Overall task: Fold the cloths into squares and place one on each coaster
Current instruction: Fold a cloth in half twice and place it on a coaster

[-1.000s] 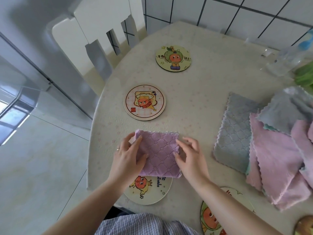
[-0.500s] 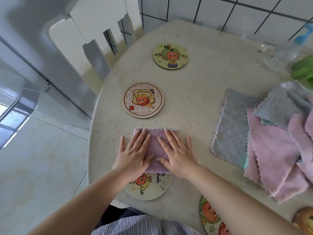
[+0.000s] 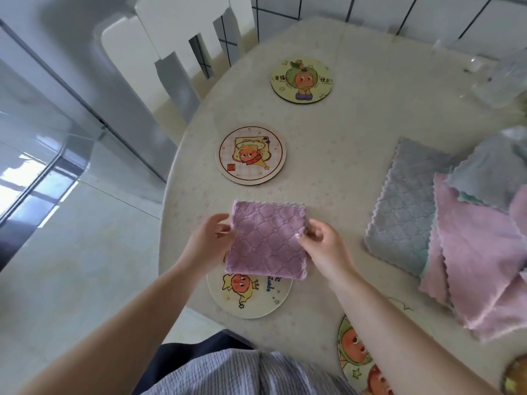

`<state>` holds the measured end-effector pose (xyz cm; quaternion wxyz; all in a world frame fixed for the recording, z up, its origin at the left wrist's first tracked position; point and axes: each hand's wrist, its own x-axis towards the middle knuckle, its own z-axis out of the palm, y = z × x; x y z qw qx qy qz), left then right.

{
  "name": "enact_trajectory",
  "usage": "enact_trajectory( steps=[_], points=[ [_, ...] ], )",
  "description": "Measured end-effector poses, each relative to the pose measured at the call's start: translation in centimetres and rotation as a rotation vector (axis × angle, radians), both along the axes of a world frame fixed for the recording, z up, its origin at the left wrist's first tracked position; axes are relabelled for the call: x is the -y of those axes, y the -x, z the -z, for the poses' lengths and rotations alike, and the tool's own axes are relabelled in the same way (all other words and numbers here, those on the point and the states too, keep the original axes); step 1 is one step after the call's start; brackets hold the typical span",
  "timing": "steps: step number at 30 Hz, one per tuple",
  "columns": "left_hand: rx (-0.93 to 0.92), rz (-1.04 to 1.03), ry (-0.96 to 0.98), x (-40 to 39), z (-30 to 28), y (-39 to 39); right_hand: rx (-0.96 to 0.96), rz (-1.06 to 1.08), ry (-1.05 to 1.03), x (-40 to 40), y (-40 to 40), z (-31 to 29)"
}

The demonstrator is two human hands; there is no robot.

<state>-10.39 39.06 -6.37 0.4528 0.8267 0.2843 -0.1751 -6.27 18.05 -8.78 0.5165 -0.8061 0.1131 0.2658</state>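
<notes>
Desk (image 3: pixel 356 155): folded cloth (image 3: pixel 268 240), pressed flat a moment ago, now pinched at both sides by left hand (image 3: pixel 209 242) and right hand (image 3: pixel 323 246) fingers; ready for coaster (image 3: pixel 251 297).

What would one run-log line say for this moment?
step: placing folded purple cloth | left hand: holds left edge | right hand: pinches right edge | cloth overlaps near coaster | gray cloth: unfolded

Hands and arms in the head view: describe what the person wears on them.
Both forearms are bare right up to the bottom edge of the frame, with no sleeves showing. The left hand and the right hand wear no gloves, and no watch or bracelet shows at the wrists. The right thumbnail looks pale and glossy. No ring shows in this frame.
</notes>
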Motion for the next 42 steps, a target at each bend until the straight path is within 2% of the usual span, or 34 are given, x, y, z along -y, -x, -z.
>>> enact_trajectory(
  steps=[6, 11, 14, 19, 24, 27, 30, 34, 37, 42],
  points=[
    [-0.031, -0.061, 0.241, -1.4, -0.2, -1.7, -0.255, 0.256, -0.131, -1.3, 0.0, -0.6],
    [-0.077, -0.095, 0.608, -4.6, -0.4, -3.6, -0.104, 0.301, -0.075, -4.4, 1.0, -2.0],
    [-0.107, -0.012, 0.709, -7.7, -1.1, -5.6, -0.081, 0.35, -0.089, -7.6, 1.8, -3.0],
    [-0.143, 0.093, 0.705, -11.7, -2.3, -8.2, -0.116, 0.55, -0.311, -12.3, 1.9, -4.9],
    [-0.128, 0.131, 0.717, -14.0, -2.6, -9.5, -0.149, 0.595, -0.515, -14.1, 1.5, -5.4],
    [-0.077, 0.098, 0.651, -14.5, -2.4, -9.9, -0.117, 0.711, -0.54, -14.5, 0.6, -5.2],
    [0.001, 0.155, 0.591, -14.3, -2.3, -10.9, -0.055, 0.809, -0.519, -14.8, -0.6, -5.1],
    [0.026, 0.193, 0.595, -13.6, -2.4, -13.5, 0.0, 0.817, -0.591, -14.5, -2.4, -4.8],
    [0.005, 0.217, 0.627, -13.0, -1.9, -17.1, 0.057, 0.777, -0.528, -13.9, -4.9, -4.3],
    [0.009, 0.291, 0.634, -11.4, -0.8, -25.9, 0.191, 0.743, -0.213, -12.8, -13.0, -3.0]
  ],
)
